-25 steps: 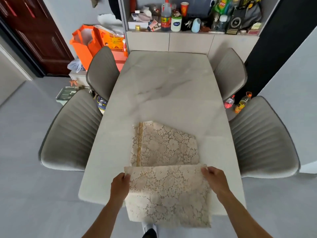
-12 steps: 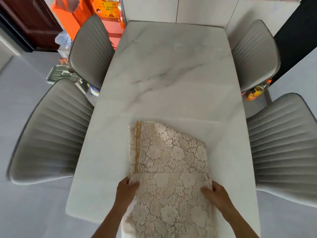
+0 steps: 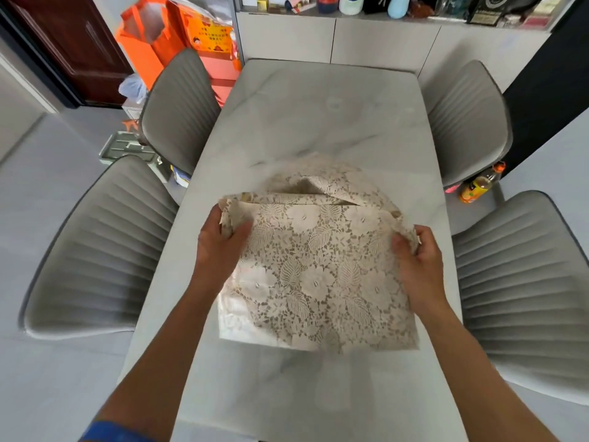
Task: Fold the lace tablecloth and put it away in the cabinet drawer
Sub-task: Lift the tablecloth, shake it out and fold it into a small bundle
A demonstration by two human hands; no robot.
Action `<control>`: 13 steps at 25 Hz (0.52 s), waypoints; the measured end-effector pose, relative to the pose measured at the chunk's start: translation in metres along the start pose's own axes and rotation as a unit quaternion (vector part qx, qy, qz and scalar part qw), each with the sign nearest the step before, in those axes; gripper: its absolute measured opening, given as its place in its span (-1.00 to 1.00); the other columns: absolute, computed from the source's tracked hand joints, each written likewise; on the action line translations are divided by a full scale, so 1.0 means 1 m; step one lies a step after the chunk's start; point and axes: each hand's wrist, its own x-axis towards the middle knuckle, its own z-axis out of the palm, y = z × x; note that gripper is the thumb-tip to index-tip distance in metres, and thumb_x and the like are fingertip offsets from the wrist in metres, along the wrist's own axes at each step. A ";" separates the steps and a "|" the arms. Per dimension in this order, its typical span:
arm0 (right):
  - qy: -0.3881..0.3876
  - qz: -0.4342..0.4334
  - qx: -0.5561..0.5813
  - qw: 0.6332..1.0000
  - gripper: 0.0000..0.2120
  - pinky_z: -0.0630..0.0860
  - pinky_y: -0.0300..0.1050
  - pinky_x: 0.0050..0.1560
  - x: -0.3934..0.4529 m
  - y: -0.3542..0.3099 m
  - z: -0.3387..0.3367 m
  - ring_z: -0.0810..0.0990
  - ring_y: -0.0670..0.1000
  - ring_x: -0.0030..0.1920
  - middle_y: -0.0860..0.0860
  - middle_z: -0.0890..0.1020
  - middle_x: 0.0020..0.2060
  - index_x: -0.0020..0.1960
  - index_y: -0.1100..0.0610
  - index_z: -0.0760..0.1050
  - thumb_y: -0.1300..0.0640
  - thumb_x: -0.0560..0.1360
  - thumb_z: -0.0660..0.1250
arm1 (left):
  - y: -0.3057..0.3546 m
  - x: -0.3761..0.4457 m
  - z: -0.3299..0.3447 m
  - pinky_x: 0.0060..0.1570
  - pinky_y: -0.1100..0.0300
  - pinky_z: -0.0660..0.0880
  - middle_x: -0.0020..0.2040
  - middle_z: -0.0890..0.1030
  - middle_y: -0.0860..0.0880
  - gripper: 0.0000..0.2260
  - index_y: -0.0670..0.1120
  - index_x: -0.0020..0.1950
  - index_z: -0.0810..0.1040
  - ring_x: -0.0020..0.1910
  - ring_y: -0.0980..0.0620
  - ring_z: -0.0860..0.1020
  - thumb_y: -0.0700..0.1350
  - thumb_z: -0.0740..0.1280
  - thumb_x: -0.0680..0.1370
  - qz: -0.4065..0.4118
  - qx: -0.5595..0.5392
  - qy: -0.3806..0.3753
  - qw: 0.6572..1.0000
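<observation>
The cream lace tablecloth (image 3: pixel 318 269), with a flower and leaf pattern, is folded into a rough square and held up over the marble table (image 3: pixel 318 116). My left hand (image 3: pixel 220 240) grips its upper left corner. My right hand (image 3: pixel 417 253) grips the upper right corner. The cloth's lower part hangs down toward the table, and a loose fold shows behind the top edge. The cabinet (image 3: pixel 334 43) with pale drawer fronts stands against the wall past the far end of the table.
Grey padded chairs flank the table: two on the left (image 3: pixel 95 250) (image 3: pixel 181 110), two on the right (image 3: pixel 526 282) (image 3: pixel 465 119). Orange bags (image 3: pixel 149 36) stand at the back left by a dark door (image 3: pixel 73 43). Bottles (image 3: pixel 478 186) sit on the floor at right.
Both hands have lifted the cloth off the table and moved it forward; it lay flat with its near part hanging over the table's edge before. The camera has tilted up a little.
</observation>
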 end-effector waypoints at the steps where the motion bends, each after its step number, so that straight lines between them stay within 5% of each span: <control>1: -0.006 0.053 -0.034 0.998 -0.82 0.58 -0.11 -0.08 0.009 0.013 0.002 0.62 -0.02 -0.03 0.00 0.65 0.04 0.12 -0.03 0.48 -0.03 0.55 0.36 | -0.009 0.002 0.001 -0.21 0.15 0.56 -0.06 0.65 0.09 -0.64 0.20 0.17 0.49 -0.16 0.09 0.62 0.13 0.48 0.43 -0.073 -0.003 -0.020 0.997; 4: -0.061 0.268 -0.161 0.948 -0.63 0.54 -0.06 -0.05 0.002 0.080 0.000 0.60 0.13 0.02 0.14 0.61 0.09 0.26 0.16 0.44 0.06 0.51 0.38 | -0.071 -0.033 0.006 -0.22 0.17 0.45 -0.03 0.63 0.02 -0.43 -0.04 0.36 0.40 -0.16 0.03 0.59 -0.01 0.53 0.42 -0.327 0.065 -0.157 0.930; 6: -0.118 0.338 -0.197 0.913 -0.57 0.54 -0.10 -0.10 -0.027 0.125 -0.005 0.61 0.10 -0.03 0.10 0.61 0.00 0.28 0.19 0.43 0.15 0.45 0.40 | -0.119 -0.081 0.004 -0.30 0.20 0.44 -0.05 0.63 0.02 -0.40 -0.09 0.37 0.36 -0.17 0.06 0.60 -0.16 0.54 0.41 -0.408 0.089 -0.239 0.876; 10: -0.118 0.343 -0.183 0.914 -0.58 0.56 -0.05 0.05 -0.053 0.155 -0.008 0.59 0.10 0.04 0.08 0.60 0.10 0.32 0.14 0.42 0.19 0.47 0.34 | -0.156 -0.114 0.003 -0.30 0.15 0.57 0.04 0.67 -0.09 -0.67 -0.04 0.16 0.50 -0.18 0.03 0.65 -0.30 0.42 0.46 -0.426 0.027 -0.181 0.886; 13: -0.093 0.250 -0.130 0.955 -0.67 0.54 -0.08 0.00 -0.041 0.136 0.013 0.60 0.09 0.06 0.05 0.61 0.11 0.27 0.07 0.45 0.24 0.52 0.23 | -0.132 -0.079 0.021 -0.26 0.15 0.60 0.03 0.64 -0.03 -0.67 -0.04 0.26 0.51 -0.15 0.07 0.62 -0.30 0.22 0.54 -0.304 0.048 -0.163 0.938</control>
